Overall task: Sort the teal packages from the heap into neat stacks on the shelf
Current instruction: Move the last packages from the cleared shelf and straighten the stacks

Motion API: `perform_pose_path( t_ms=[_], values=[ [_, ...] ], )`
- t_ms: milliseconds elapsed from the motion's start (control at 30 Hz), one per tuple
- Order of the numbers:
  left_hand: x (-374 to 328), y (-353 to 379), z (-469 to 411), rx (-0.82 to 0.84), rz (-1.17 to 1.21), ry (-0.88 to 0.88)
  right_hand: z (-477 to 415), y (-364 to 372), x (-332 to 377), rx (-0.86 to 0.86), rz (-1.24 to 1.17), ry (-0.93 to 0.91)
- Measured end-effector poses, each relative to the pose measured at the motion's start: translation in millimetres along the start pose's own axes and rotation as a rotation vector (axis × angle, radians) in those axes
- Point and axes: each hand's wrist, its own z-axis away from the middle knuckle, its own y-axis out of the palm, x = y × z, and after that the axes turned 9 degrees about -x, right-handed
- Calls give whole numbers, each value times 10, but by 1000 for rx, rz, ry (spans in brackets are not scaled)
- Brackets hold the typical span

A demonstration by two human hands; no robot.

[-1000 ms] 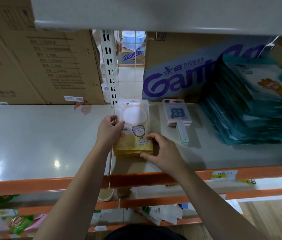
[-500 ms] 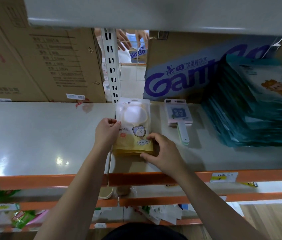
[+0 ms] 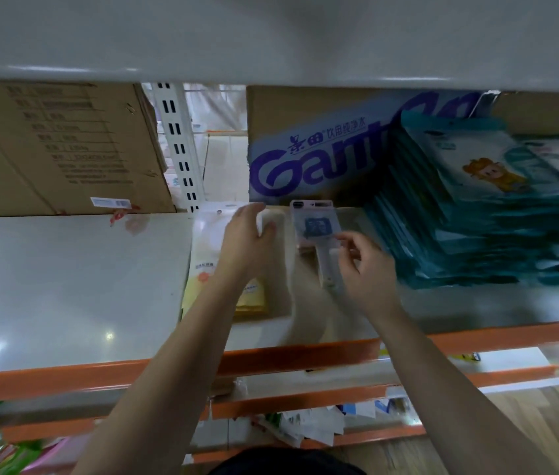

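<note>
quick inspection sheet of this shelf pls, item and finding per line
surface: grey shelf, orange front edge
job's things: teal packages heaped at right, slumped, not neatly stacked
clutter: yellow packet stack mid-shelf; pink carded item beside it
grippers: left hand on the yellow packet stack; right hand over the pink carded item; grips blurred
cables: nothing seen
surroundings: cardboard boxes behind; lower shelves below

On the shelf, centre: pouches w/ a brush pack just right of them. Heap sits far right, in front of a box. Another box at back left, a post between the two (left hand over pouches, right hand over brush pack).
</note>
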Motion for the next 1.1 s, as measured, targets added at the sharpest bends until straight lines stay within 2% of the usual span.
perform_pose_path(
  t_ms=[133,267,400,733,1100],
  values=[
    [-43,521,-36,200,94,-52,-285,28,-333,123,71,210],
    [-21,802,-46,222,243,-244,-421,75,-393,210,16,278],
    [-32,857,-37,193,291,-311,-428,118,-382,249,-60,256],
    [56,872,141,154,298,-343,-269,85,-442,253,-45,172],
    [14,786,209,181,249,-289,-186,42,-384,245,-68,133]
  ],
)
